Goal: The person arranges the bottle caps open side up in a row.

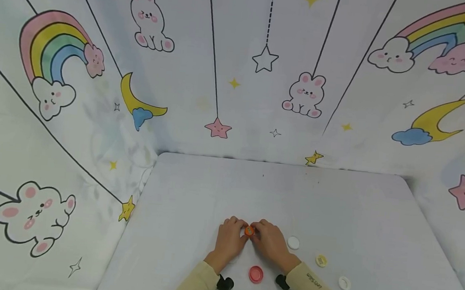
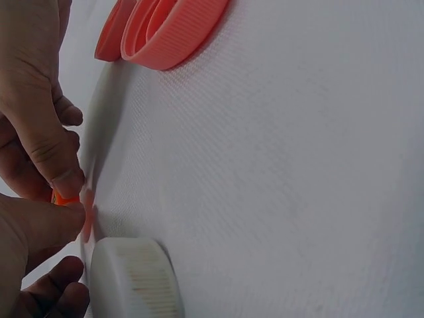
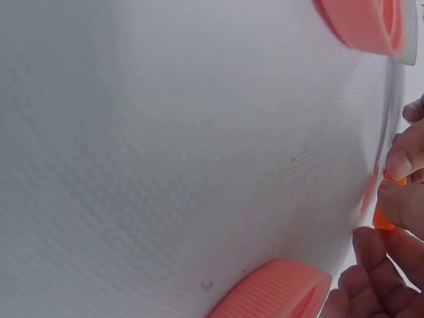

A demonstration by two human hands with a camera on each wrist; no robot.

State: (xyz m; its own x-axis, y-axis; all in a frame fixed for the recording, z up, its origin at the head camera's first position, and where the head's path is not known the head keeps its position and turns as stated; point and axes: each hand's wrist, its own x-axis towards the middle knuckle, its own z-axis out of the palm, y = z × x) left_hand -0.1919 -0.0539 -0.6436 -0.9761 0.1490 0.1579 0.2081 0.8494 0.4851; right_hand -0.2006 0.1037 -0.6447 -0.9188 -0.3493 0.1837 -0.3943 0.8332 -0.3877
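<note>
A small orange bottle cap (image 1: 249,231) is pinched from both sides at mid-table. My left hand (image 1: 231,238) grips its left side with thumb and fingertips, and my right hand (image 1: 270,242) its right side. Fingers cover most of the orange cap in the left wrist view, where a sliver of orange (image 2: 64,199) shows between the thumbs. From the right wrist, more of its orange side (image 3: 382,219) appears under the fingers. Nearer the body, between the forearms, lies a pinkish-red cap (image 1: 256,274). A white cap (image 1: 293,242) lies just right of the right hand.
Farther right on the white tabletop (image 1: 374,220) are a yellow cap (image 1: 321,261) and a white ring-shaped cap (image 1: 344,283). Ridged pink caps (image 3: 278,291) and a white ridged cap (image 2: 136,278) show close up in the wrist views. A printed cloth wall (image 1: 188,78) borders the table.
</note>
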